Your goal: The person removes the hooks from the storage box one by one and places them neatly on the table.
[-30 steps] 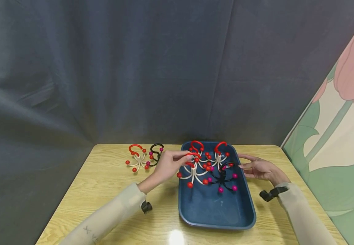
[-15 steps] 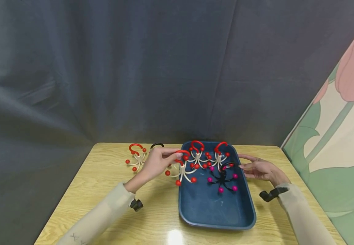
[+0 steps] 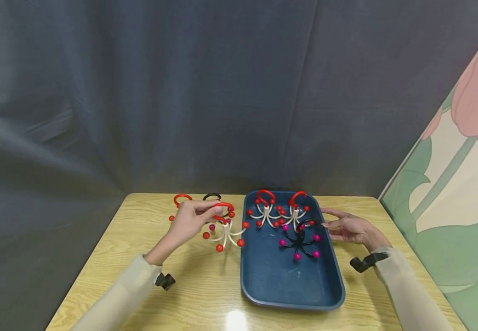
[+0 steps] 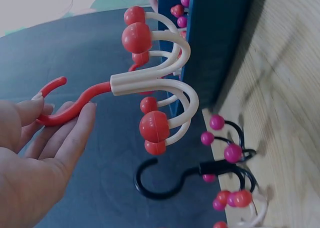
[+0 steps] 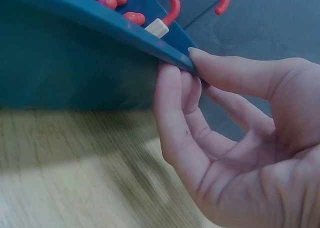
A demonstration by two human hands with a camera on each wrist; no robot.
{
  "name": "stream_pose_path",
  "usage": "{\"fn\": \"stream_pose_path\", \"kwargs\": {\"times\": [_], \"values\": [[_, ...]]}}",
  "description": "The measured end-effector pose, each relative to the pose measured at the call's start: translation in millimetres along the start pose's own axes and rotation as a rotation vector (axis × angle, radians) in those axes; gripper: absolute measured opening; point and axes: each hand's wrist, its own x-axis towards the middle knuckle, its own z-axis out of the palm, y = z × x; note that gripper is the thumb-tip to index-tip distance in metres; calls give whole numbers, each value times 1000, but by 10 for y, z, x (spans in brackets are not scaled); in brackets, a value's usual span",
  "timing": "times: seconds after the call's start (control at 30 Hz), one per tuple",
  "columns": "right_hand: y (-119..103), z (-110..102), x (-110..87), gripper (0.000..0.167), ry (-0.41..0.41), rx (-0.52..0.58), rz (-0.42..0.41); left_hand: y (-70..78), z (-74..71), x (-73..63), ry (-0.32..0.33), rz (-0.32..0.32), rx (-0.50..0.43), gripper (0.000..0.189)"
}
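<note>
My left hand (image 3: 186,224) pinches the red hook of a white hook hanger (image 3: 225,231), whose curved arms end in red balls. It hangs over the table just left of the blue tray (image 3: 294,285), arms downward. In the left wrist view, the thumb and fingers of the left hand (image 4: 45,153) hold the red hook (image 4: 80,108). My right hand (image 3: 348,229) is at the tray's right side; in the right wrist view its thumb lies on the rim (image 5: 170,50) with fingertips beneath. Inside the tray are two white hangers (image 3: 266,210) and a black one (image 3: 300,243) with pink balls.
Behind my left hand on the wooden table (image 3: 110,257), another white hanger with a red hook (image 3: 182,197) and a black hanger (image 3: 212,196) are partly hidden. A dark curtain (image 3: 222,101) backs the table, and a flower-patterned panel (image 3: 466,193) stands at right.
My left hand has carried the white hook hanger leftward, from over the tray to over the table beside it. The right hand stays at the tray's rim.
</note>
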Motion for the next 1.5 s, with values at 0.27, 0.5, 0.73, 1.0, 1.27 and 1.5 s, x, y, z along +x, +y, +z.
{"fn": "stream_pose_path", "kwargs": {"times": [0.27, 0.5, 0.73, 1.0, 1.27, 1.5], "values": [[-11, -13, 6, 46, -19, 12, 3, -163, -169, -60, 20, -26, 27, 37], [1, -2, 7, 45, -35, 10, 7, -325, -216, -86, 24, -69, 66, 35], [2, 4, -2, 47, -33, 10, 7, -515, -192, -100, 33, -89, -1, 35], [3, 1, -11, 47, -50, 1, 1, -687, -138, -102, 48, -119, -10, 34], [8, 4, -12, 46, -38, 10, 1, -730, -134, -90, 32, -106, -36, 31], [20, 13, -5, 47, -39, 1, 2, -766, -128, -73, 3, -135, -67, 31]]}}
